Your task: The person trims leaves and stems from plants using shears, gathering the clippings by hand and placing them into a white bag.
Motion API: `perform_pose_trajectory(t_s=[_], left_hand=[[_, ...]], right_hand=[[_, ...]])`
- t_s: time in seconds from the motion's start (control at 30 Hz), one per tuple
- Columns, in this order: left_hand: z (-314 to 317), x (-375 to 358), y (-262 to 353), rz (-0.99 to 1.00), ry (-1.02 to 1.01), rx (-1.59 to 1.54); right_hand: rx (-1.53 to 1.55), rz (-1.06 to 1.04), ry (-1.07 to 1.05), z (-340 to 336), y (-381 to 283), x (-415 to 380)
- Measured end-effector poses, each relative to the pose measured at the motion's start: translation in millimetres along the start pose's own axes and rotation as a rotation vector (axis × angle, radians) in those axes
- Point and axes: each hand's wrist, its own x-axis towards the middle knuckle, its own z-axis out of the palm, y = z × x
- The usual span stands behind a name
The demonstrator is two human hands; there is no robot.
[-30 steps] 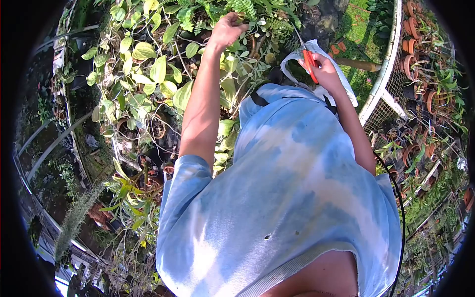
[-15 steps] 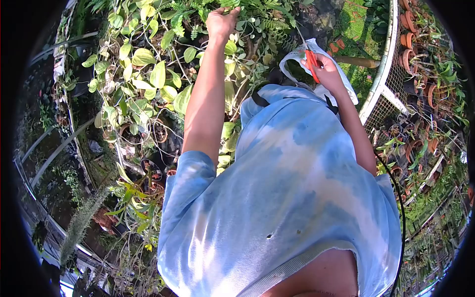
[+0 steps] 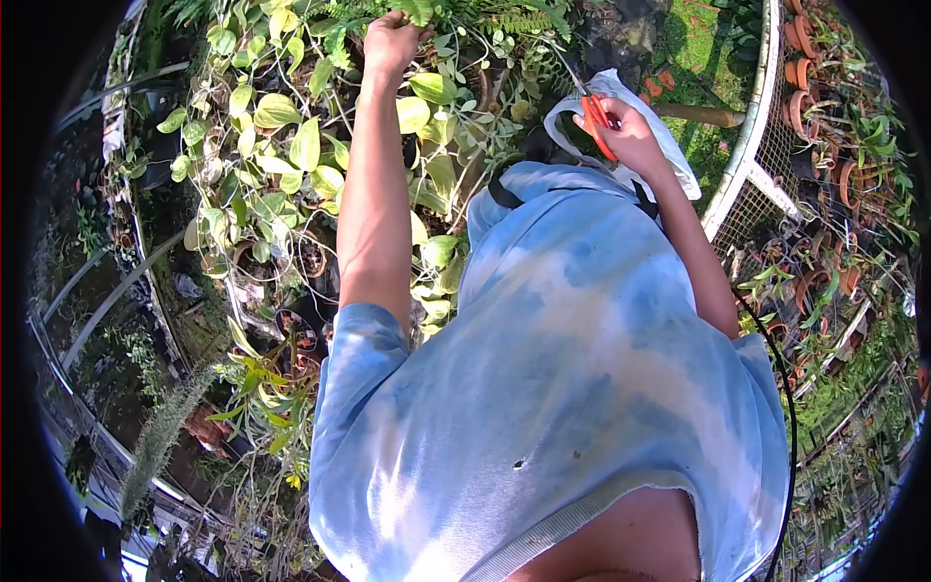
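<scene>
My left hand (image 3: 391, 48) is stretched out at the top, its fingers closed on a green fern frond (image 3: 417, 10) that rises past the fingertips. My right hand (image 3: 630, 138) grips scissors (image 3: 595, 126) by their orange-red handles, with the metal blades pointing up and left toward the foliage. How far the blades are apart is hard to make out. Just behind the right hand hangs a white plastic bag (image 3: 679, 160), its mouth gaping to the left. Broad yellow-green leaves (image 3: 305, 145) of a trailing plant surround my left forearm.
A curved white metal rim with wire mesh (image 3: 756, 116) stands at the right. Beyond it are several terracotta pots (image 3: 799, 112). A black cable (image 3: 787, 407) runs down my right side. More hanging pots and stems (image 3: 291, 257) are at the left.
My left hand has moved left and slightly down, and a frond now shows at its fingertips. My right hand with the scissors has shifted slightly left and up.
</scene>
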Motion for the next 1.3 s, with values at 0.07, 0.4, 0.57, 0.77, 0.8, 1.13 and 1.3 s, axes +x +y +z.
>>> perform_pose_trajectory(t_s=[0.07,0.4,0.57,0.77,0.8,1.13,1.3], left_hand=[[1,0,6,0.017,0.001,0.031],[-4,41,4,0.178,0.008,0.09],[-11,16,27,0.247,-0.065,0.374],[-25,50,-5,0.269,-0.184,0.712],[-25,45,-2,0.263,-0.175,0.672],[-28,-26,59,0.24,-0.001,0.538],[-24,-35,73,0.339,0.028,0.476]], right_hand=[[0.014,0.027,-0.001,0,1,0],[-0.022,0.077,0.06,-1,-3,-4],[0.0,0.1,0.037,-3,-9,-5],[0.081,0.017,0.047,0,-2,1],[0.082,-0.013,0.042,0,3,3],[0.027,-0.098,0.016,1,18,10],[0.01,-0.114,0.006,1,22,9]])
